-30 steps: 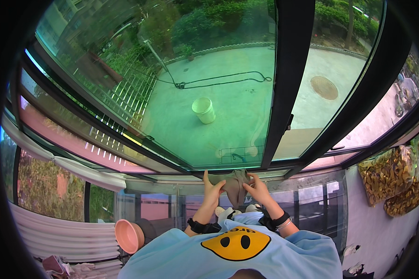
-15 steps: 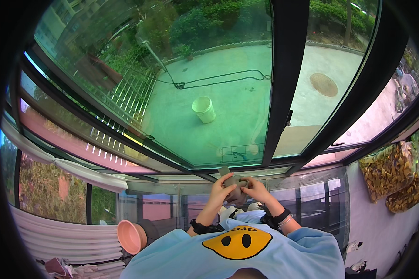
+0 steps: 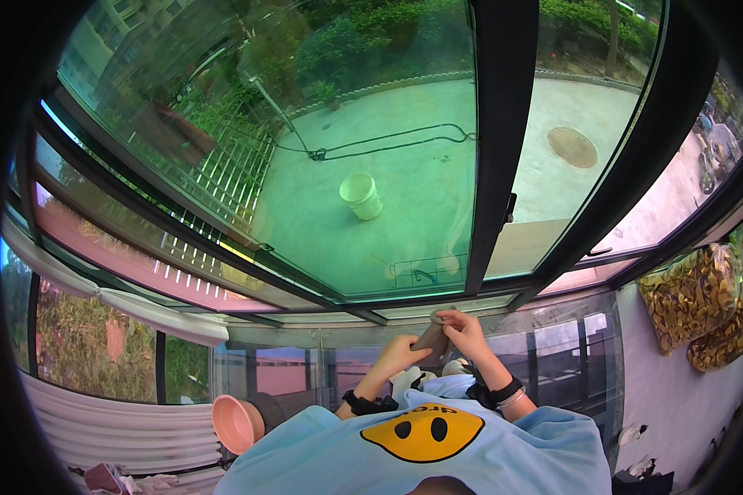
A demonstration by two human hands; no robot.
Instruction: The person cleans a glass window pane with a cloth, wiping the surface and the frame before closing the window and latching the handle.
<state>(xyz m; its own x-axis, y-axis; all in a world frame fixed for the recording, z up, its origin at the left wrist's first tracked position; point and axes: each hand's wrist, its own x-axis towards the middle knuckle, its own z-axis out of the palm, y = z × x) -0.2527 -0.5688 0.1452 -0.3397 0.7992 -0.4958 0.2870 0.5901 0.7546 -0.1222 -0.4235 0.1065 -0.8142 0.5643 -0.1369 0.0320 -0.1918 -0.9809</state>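
Note:
Between my hands, in front of my body, is a grey-brown, soft-looking cloth-like piece [image 3: 430,341]. It runs at a slant, with its upper end near the right fingers and its lower part by the left ones; its exact kind cannot be made out. My left hand [image 3: 399,355] is closed on its lower part. At the upper end, my right hand [image 3: 465,332] pinches it with thumb and fingertips. Dark bands circle both wrists. Below the hands, pale shoes [image 3: 406,379] show in part past the light blue shirt [image 3: 322,450].
Ahead stands a large glass window [image 3: 404,239] with dark frames [image 3: 504,148]; a white bucket [image 3: 361,196] is outside behind it. An orange-pink basin [image 3: 238,425] sits at lower left near a white curtain [image 3: 115,421]. Clear bags of brown dried pieces [image 3: 692,297] lie at right.
The cloth-like piece has gone from bunched between both hands to stretched out at a slant. My right hand has shifted up to its upper end, while the left has moved slightly lower.

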